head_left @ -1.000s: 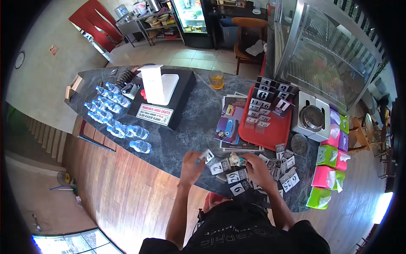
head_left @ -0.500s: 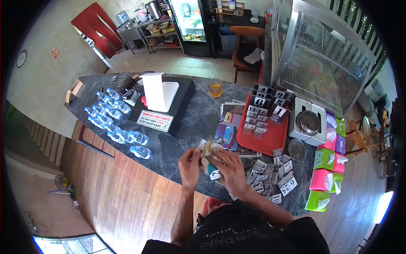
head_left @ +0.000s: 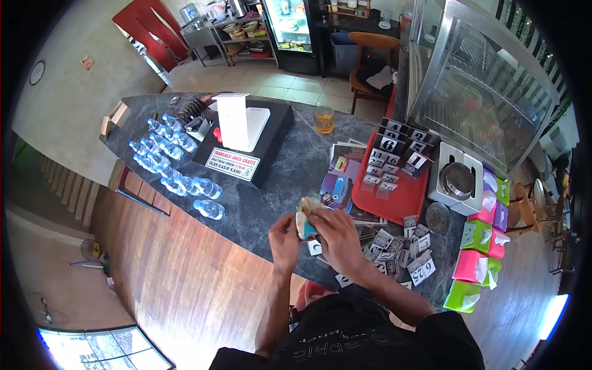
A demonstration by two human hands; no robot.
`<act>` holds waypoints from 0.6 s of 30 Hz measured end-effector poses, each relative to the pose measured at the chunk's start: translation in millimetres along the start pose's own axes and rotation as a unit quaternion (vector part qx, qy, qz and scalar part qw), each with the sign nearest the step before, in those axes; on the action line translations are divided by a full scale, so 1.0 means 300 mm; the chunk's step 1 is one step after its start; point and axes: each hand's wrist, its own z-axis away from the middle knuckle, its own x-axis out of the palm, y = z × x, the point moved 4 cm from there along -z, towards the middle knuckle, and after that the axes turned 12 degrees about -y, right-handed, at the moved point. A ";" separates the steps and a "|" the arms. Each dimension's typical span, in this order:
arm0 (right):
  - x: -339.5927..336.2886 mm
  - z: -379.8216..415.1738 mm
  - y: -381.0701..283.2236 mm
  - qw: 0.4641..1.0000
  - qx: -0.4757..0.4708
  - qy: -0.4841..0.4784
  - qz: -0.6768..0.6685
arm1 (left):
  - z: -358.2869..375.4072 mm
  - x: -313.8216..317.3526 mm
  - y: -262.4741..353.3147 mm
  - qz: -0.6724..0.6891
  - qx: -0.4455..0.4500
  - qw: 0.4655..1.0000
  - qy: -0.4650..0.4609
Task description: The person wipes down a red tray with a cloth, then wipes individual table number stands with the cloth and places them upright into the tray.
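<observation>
A crumpled cloth (head_left: 308,208), pale with a teal patch, is bunched up between my two hands above the counter's front edge. My left hand (head_left: 284,243) is closed at its left side, fingertips against the folds. My right hand (head_left: 338,239) wraps over the cloth from the right, its fingers bent across it. Whatever lies inside the folds is hidden. Just below the fingers shows a white number tag (head_left: 315,247) marked 2. To the right of my right hand, a loose pile of number tags (head_left: 387,248) is spread on the dark counter (head_left: 246,231).
A red tray (head_left: 394,206) bears standing number signs (head_left: 388,145). Magazines (head_left: 338,185) lie left of it. Several water bottles (head_left: 208,209) stand at the left by a black box (head_left: 271,148). A glass (head_left: 323,119) sits behind; tissue boxes (head_left: 472,265) line the right edge.
My hands have turned and folded the cloth, now showing more of its teal part. The view has shifted slightly, moving the counter's things a little to the right.
</observation>
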 end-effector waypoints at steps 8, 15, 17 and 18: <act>-0.033 0.117 0.025 0.994 0.052 -0.093 -0.039 | 0.015 -0.014 0.037 -0.039 -0.006 0.999 0.022; -0.117 0.202 0.194 0.957 0.153 -0.074 -0.235 | 0.027 -0.010 -0.055 0.035 -0.028 0.999 -0.026; -0.101 0.236 0.271 0.897 0.291 -0.036 -0.330 | 0.019 -0.043 -0.040 0.062 -0.025 0.997 -0.024; -0.076 0.222 0.284 0.854 0.266 0.019 -0.447 | 0.013 -0.047 -0.043 0.062 -0.024 0.998 -0.022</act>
